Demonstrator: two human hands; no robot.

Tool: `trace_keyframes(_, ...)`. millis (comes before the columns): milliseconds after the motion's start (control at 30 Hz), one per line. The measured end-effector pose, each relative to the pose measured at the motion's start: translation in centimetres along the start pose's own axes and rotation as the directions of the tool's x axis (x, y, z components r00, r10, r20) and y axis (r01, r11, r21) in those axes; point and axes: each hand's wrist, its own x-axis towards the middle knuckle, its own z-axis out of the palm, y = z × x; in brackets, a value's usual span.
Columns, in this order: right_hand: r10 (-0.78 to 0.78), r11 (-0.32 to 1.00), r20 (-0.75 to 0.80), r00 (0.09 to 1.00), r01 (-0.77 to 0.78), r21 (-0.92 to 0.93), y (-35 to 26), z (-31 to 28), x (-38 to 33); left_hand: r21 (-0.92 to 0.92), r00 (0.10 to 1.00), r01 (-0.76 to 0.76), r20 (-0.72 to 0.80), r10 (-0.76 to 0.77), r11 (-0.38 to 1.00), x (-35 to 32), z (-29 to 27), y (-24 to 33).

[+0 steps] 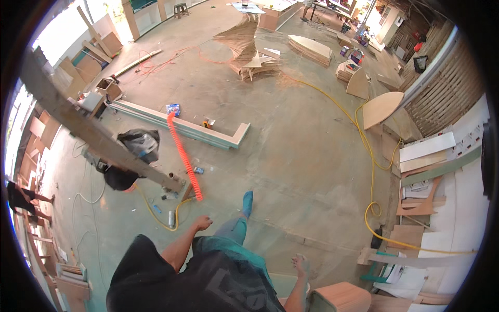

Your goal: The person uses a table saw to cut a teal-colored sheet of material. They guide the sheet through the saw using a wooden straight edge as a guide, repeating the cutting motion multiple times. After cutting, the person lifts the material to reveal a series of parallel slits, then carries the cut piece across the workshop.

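Observation:
My left hand (202, 223) hangs in front of my body with its fingers loosely curled together, and I see nothing in it. Lower and to the right, my right hand (300, 264) is bare, its fingers slightly apart. Closest to the right hand is a rounded wooden piece (341, 298) at the lower edge. Ahead of the left hand, an orange coiled air hose (181, 152) runs down toward the floor beside a post (99, 112). One foot in a blue sock (248, 203) is stretched forward on the concrete floor.
Pale L-shaped frame pieces (182, 124) lie ahead on the left. A yellow hose (358, 125) winds along the right side, near leaning boards (383, 108). Far ahead stands a twisted stack of thin wood (244, 44). Another person (26, 200) is at the far left.

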Motion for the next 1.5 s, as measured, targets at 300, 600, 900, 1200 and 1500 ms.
trace_keyframes(300, 0.269, 0.961, 0.091, 0.959, -0.274, 0.047, -13.0, 6.0, 13.2, 0.497, 0.988, 0.03, 0.119, -0.102, 0.867, 28.4, -13.9, 4.6)
trace_keyframes(600, 0.291, 0.956, 0.166, 0.942, -0.292, -0.019, -35.4, 8.7, 33.3, -0.02, 0.99, -0.122, -0.066, 0.121, 0.992, 44.4, -32.8, 35.1)
trace_keyframes(900, 0.164, 0.932, 0.242, 0.956, -0.07, -0.356, -60.5, 6.3, 64.0, -0.081, 0.959, 0.267, -0.077, -0.273, 0.96, 52.1, -39.0, 28.7)
trace_keyframes(1200, -0.239, 0.962, 0.171, 0.956, 0.257, -0.093, -101.7, 18.9, 79.7, -0.553, 0.764, 0.517, -0.044, -0.643, 0.653, 54.8, -48.3, 25.5)
trace_keyframes(1500, 0.197, 0.886, 0.578, 0.792, 0.108, -0.45, -108.8, 58.2, 84.3, -0.672, 0.788, 0.392, -0.107, -0.607, 0.628, 67.3, -62.8, 14.9)
